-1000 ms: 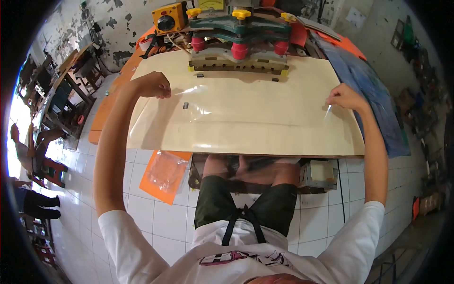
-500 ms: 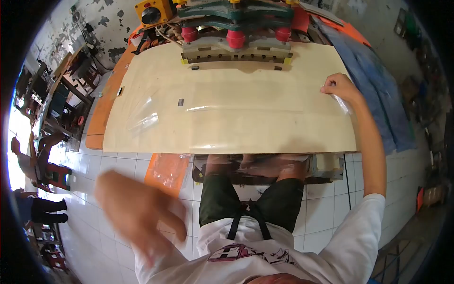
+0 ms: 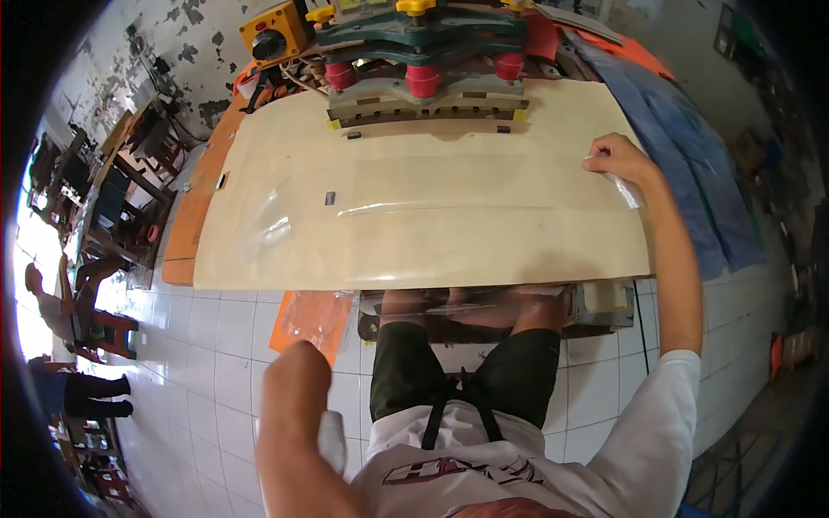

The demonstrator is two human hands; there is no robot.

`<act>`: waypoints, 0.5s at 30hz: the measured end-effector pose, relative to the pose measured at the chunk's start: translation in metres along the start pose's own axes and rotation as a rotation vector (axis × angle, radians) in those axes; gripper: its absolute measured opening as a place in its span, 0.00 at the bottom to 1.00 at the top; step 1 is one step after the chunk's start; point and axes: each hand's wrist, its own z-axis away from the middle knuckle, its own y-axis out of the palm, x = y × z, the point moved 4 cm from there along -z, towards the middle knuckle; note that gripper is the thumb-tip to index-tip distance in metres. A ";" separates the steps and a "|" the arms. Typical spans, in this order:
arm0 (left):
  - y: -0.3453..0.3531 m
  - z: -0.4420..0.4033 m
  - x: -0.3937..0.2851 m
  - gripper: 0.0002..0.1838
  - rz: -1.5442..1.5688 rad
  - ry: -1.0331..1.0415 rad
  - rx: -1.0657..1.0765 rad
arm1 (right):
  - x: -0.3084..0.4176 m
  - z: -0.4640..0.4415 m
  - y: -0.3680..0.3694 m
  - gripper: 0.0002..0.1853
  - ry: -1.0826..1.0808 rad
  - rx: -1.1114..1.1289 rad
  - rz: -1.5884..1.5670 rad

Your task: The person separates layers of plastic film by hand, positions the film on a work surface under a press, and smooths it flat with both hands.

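Note:
My right hand [image 3: 617, 158] rests near the right edge of a cream-coloured sheet [image 3: 449, 246] on the work table. Its fingers are pinched together on a piece of clear plastic [image 3: 623, 192], which shows below them toward the wrist. My left arm [image 3: 295, 393] is bent, with the elbow pointing away from me; the forearm comes back toward the camera and the left hand is out of the picture. A small dark grey piece [image 3: 330, 198] lies left of centre on the sheet. Glossy clear plastic [image 3: 275, 226] lies farther left.
At the back stands a green machine frame [image 3: 423, 47] with red cylinders [image 3: 423, 81] and a yellow switch box [image 3: 273, 36]. Blue cloth or plastic [image 3: 682, 164] hangs at the right. Orange material [image 3: 292, 324] lies below the front edge. Two people are at the far left.
My left arm has swung to the right and its hand is no longer seen. My right hand stays pinched at the same place. The view has shifted slightly.

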 end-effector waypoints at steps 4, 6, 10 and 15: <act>0.058 0.043 0.072 0.08 0.770 -0.262 0.376 | 0.002 0.001 0.000 0.15 0.064 0.011 -0.020; 0.088 0.052 0.131 0.10 0.806 -0.533 0.500 | 0.006 0.003 0.001 0.15 0.052 0.013 -0.004; 0.129 0.037 0.170 0.10 0.853 -0.622 0.429 | 0.000 -0.003 0.000 0.15 0.007 -0.002 0.039; 0.139 0.021 0.166 0.10 0.872 -0.569 0.274 | 0.007 0.000 0.001 0.14 0.032 0.016 -0.010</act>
